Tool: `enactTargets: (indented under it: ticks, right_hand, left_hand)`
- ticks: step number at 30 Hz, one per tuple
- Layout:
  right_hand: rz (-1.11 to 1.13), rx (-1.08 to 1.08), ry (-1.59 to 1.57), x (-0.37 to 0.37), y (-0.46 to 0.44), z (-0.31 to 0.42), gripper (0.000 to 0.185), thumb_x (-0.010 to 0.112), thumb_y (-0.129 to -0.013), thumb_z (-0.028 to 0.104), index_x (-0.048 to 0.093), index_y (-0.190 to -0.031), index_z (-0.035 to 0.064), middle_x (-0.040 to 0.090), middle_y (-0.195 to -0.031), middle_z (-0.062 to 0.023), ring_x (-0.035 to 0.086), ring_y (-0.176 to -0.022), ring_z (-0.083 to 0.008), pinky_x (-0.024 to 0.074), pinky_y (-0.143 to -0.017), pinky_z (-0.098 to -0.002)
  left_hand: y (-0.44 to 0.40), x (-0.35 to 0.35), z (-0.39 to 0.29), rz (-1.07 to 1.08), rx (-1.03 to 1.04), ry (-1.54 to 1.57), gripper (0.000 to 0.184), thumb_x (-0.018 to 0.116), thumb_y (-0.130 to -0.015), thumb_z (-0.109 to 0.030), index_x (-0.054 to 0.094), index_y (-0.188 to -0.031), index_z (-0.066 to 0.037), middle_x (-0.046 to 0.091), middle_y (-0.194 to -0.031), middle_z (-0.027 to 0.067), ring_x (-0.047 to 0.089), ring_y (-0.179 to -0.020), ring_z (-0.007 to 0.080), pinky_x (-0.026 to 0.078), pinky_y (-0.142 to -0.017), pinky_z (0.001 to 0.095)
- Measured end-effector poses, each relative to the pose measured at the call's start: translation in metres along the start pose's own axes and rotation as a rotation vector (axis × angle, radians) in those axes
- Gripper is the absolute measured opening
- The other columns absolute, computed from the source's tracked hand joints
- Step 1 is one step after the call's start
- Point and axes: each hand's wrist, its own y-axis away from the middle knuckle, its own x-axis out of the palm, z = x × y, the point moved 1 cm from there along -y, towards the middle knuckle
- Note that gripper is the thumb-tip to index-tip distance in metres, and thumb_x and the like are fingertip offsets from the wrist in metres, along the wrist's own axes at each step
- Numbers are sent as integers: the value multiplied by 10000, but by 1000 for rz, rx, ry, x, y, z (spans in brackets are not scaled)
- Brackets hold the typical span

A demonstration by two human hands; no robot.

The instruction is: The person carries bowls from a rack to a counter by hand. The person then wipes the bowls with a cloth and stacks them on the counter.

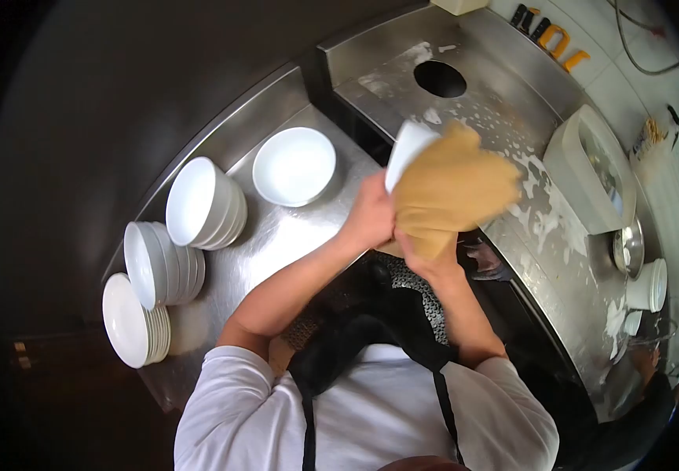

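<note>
- Left hand (373, 212) grips a white dish (408, 147) in the middle, likely to keep it steady.
- Right hand (432, 265) holds a tan cloth (461, 184) over part of it.
- Bowls (190, 200) sit in stacks at left, maybe to save room.

On my feed the cloth (461, 184) looks soft and matt, creased. The dish (410, 147) by it reads smooth and glossy, ceramic or hard plastic, can't tell which. Same deal with the bowls (292, 166) and plates (127, 322), all slick and shiny. I get a bright glare off the table (272, 250), smooth steel, while the sink counter (539, 286) is duller metal, spattered and wet-looking. Tub (579, 179) seems like satin plastic, wall tiles (606, 85) glazed, shirt (382, 412) plain matt fabric
</note>
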Motion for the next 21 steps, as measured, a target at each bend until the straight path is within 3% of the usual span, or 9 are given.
enactTargets:
  ticks: [6,7,9,11,13,15,17,18,21]
  right_hand:
    - [258,535,-914,-16,-88,44,400,619,-929,178,572,-1282,-4,670,-1131,-160,668,-977,-238,531,-865,-373]
    - [228,679,-1177,-7,-96,36,372,611,-962,257,617,-1251,23,695,-1111,-121,688,-913,-224,552,-800,-326]
    - [238,963,-1835,19,-104,38,449,578,-975,356,607,-1269,18,693,-1130,-137,692,-941,-227,567,-820,-327]
    - [342,899,-2108,75,-66,22,462,488,-1017,392,604,-1268,22,700,-1090,-126,692,-928,-237,566,-858,-328]
    - [198,856,-1890,105,-11,55,465,453,-1033,388,591,-1278,18,683,-1120,-127,676,-967,-232,548,-893,-328]
    - [61,807,-1678,120,50,105,469,418,-1050,385,577,-1289,14,667,-1150,-127,659,-1006,-227,531,-928,-327]
    - [146,948,-2096,100,39,134,485,341,-1082,376,493,-1362,10,566,-1309,-118,569,-1156,-206,462,-1015,-329]
    - [346,707,-2247,103,36,134,452,372,-1080,342,496,-1356,6,550,-1330,-117,545,-1187,-208,437,-1033,-340]
    - [263,676,-1611,109,43,159,458,432,-1069,338,476,-1377,1,545,-1338,-113,524,-1214,-189,412,-1052,-346]
  left_hand:
    - [94,-52,-57,104,-201,-35,263,659,-945,-244,678,-926,17,667,-706,86,635,-655,143,495,-615,323]
    - [102,-54,-82,32,81,-159,243,686,-921,-222,666,-829,1,615,-645,129,635,-576,259,489,-559,368]
    - [124,-59,-95,24,310,-203,193,721,-883,-181,671,-822,-5,600,-629,124,601,-557,319,481,-537,387]
    - [138,-64,-98,27,468,-237,165,756,-841,-149,670,-813,-11,576,-615,110,596,-542,288,470,-518,377]
    - [145,-73,-90,-56,684,-502,177,804,-784,-114,691,-837,11,584,-623,69,581,-514,233,464,-486,326]
    - [154,-91,-81,-103,619,-702,191,802,-784,-146,684,-831,-2,593,-634,71,591,-527,239,474,-495,330]
    - [173,-112,-68,-78,394,-777,198,754,-794,-137,646,-876,7,627,-701,124,635,-606,305,512,-553,392]
    - [180,-122,-61,-69,301,-804,196,741,-794,-128,635,-885,10,631,-718,141,644,-632,326,519,-571,410]
    - [205,-137,-50,-5,138,-787,169,679,-812,-117,596,-885,11,632,-752,184,646,-687,391,526,-628,460]
